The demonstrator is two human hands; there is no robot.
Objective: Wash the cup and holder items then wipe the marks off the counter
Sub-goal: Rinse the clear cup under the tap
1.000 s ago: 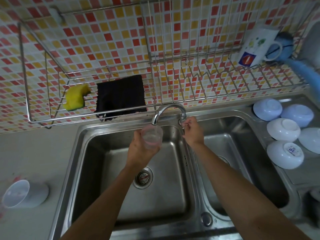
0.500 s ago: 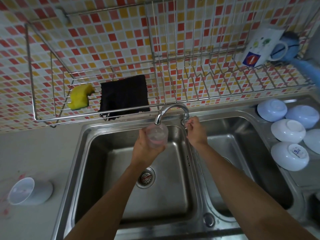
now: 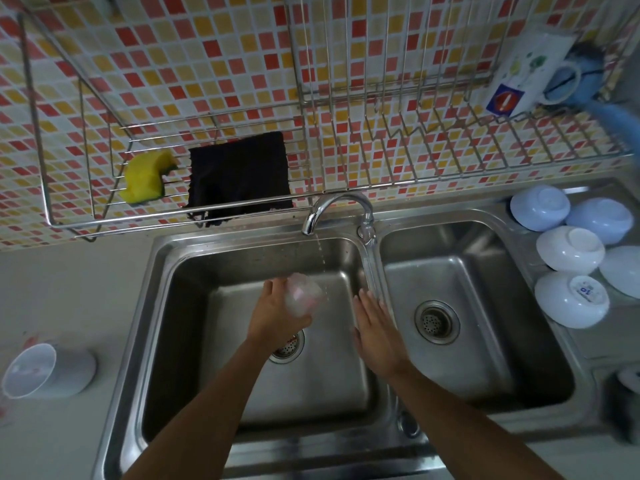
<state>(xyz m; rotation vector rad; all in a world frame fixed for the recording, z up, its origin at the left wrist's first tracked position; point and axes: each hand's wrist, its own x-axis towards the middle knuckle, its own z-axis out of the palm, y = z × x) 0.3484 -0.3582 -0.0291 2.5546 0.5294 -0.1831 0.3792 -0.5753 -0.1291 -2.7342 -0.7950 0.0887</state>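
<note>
left hand (image 3: 277, 315) fingers gripping clear cup (image 3: 304, 295) over sink (image 3: 166, 271); right hand (image 3: 375, 329) fingers straight, holding nothing

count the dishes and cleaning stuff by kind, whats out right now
bowls: 5, upturned right of the sink
cups: 2, clear cup in the left hand, white cup on the counter
mug: 1
sponge: 1
black cloth: 1
total: 10
</note>
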